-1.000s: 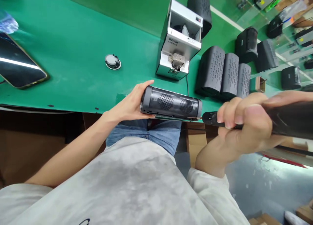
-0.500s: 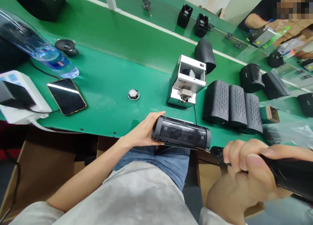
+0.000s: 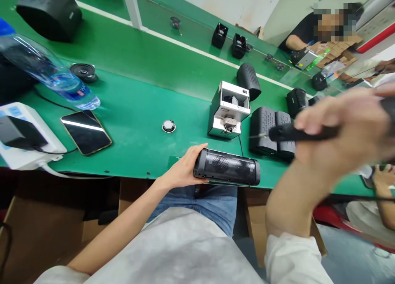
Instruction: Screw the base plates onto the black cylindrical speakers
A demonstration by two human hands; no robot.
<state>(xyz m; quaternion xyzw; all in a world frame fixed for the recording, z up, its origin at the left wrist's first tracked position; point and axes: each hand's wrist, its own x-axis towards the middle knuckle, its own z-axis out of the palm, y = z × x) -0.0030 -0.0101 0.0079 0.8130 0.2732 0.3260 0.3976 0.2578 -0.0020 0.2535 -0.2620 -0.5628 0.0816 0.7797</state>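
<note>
My left hand (image 3: 185, 167) is closed round the left end of a black speaker (image 3: 228, 167), which lies on its side at the table's front edge. Two round perforated areas show on its upward face. In my right hand (image 3: 342, 119), blurred by motion, is a black electric screwdriver (image 3: 286, 133). Its thin bit points left, above the table and apart from the speaker. Behind the speaker stands a silver screw feeder (image 3: 230, 111). A small round metal-rimmed part (image 3: 168, 126) lies on the green mat, left of the feeder.
On the left are a phone (image 3: 87, 132), a white power strip (image 3: 29, 136), a tilted water bottle (image 3: 58, 72) and a loose speaker driver (image 3: 84, 72). Black speaker housings (image 3: 263, 130) stand to the right, partly behind my right hand. A co-worker (image 3: 304, 35) sits across the table.
My right hand has lifted the screwdriver up and away from the speaker's right end, where its bit was. The left hand keeps its hold. The head view has shifted a little.
</note>
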